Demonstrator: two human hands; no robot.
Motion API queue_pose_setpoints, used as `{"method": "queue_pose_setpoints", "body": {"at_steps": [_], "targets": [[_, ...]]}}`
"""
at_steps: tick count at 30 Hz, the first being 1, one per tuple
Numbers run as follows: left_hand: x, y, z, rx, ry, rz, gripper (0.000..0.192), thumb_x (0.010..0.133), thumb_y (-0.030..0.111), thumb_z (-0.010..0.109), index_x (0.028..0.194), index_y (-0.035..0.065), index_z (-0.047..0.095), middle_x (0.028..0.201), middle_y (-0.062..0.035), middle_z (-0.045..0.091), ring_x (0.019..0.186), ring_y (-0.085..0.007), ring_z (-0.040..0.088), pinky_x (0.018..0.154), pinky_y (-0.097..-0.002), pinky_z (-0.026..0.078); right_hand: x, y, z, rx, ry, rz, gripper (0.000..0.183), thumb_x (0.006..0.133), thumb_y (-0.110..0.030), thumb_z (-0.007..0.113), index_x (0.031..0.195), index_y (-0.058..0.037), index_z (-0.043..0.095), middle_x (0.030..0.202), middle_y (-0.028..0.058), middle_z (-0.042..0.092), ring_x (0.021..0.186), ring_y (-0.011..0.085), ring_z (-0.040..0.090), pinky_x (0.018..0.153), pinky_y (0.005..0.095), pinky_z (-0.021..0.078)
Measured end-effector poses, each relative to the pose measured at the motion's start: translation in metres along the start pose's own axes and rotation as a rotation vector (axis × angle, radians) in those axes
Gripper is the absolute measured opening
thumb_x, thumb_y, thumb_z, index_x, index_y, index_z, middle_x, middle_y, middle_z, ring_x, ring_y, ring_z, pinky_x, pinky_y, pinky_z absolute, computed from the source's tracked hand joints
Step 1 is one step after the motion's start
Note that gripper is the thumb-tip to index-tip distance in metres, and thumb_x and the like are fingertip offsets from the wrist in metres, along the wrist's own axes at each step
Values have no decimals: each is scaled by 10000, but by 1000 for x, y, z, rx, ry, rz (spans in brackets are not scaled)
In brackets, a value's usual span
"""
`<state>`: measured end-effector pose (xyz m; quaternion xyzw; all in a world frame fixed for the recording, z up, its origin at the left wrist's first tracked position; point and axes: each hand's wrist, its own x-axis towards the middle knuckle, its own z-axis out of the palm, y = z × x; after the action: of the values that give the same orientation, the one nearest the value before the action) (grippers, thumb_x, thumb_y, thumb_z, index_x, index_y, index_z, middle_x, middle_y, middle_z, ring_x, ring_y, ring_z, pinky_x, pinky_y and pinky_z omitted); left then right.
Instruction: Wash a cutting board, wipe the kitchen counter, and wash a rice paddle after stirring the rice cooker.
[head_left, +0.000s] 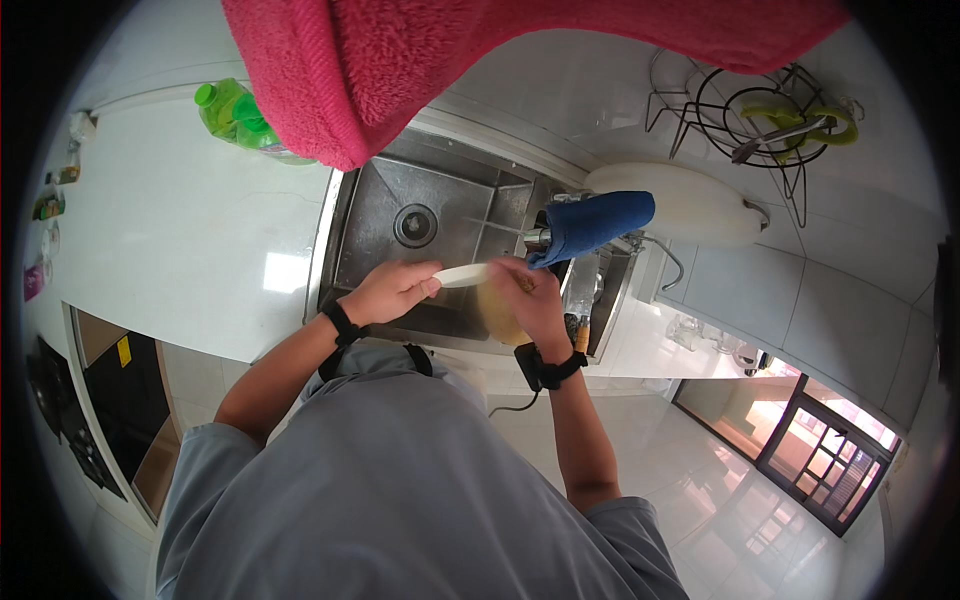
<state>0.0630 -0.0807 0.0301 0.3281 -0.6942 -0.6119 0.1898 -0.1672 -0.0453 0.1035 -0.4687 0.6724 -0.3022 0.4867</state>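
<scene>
Over the front of a stainless steel sink (450, 172), my left hand (394, 291) grips a small white dish (463, 275) seen nearly edge-on. My right hand (529, 296) is at the dish's other end, blurred, its fingers bent. Below and beside the right hand is a yellowish round thing (499, 311), also blurred; whether the right hand holds it or something else, I cannot tell. Water seems to run in a thin stream from the faucet (535, 238), which has a blue cloth (600, 221) over it. The sink drain (415, 225) lies beyond my left hand.
A pink towel (352, 82) hangs close above the sink. Green bottles (236, 112) stand on the white counter (187, 225) at left. At right are a knife with a wooden handle (583, 335), a white cutting board (667, 202) and a wire rack (757, 120) on the wall.
</scene>
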Motion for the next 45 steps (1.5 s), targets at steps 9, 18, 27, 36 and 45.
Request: {"method": "queue_pose_setpoints", "body": {"at_steps": [9, 18, 27, 36, 45], "targets": [[44, -34, 25, 96, 124, -151, 214, 976, 291, 456, 1011, 104, 555, 803, -143, 607, 775, -345, 604, 655, -417, 466, 24, 41, -8, -33, 345, 244, 237, 877, -214, 664, 924, 18, 679, 826, 29, 683, 723, 73, 568, 653, 247, 464], [70, -50, 41, -113, 92, -133, 255, 1010, 311, 425, 1002, 82, 537, 755, -55, 588, 712, -198, 576, 670, -315, 451, 17, 115, -93, -17, 782, 135, 244, 856, -219, 681, 935, 11, 680, 847, 67, 683, 776, 122, 603, 722, 262, 482], [61, -32, 54, 500, 234, 9, 229, 919, 222, 531, 1076, 57, 542, 929, -132, 637, 894, -326, 604, 747, -442, 489, 8, 164, -160, -803, 722, 694, 639, 781, -500, 619, 1346, -236, 478, 1236, 208, 534, 1143, 405, 521, 959, 488, 426], [54, -56, 53, 611, 351, -90, 249, 847, 120, 554, 1061, 4, 500, 926, -155, 635, 856, -356, 623, 700, -444, 513, 37, 106, -90, -471, 455, 0, 416, 895, -166, 551, 1287, -51, 469, 1100, 129, 584, 997, 245, 578, 865, 328, 475], [-38, -47, -3, 477, 59, -338, 271, 831, 165, 596, 1053, 16, 549, 926, -200, 651, 801, -369, 637, 654, -480, 503, 48, 144, -96, 626, 563, 112, 318, 886, -9, 503, 1203, -31, 480, 1075, 38, 572, 911, 127, 546, 823, 264, 453]]}}
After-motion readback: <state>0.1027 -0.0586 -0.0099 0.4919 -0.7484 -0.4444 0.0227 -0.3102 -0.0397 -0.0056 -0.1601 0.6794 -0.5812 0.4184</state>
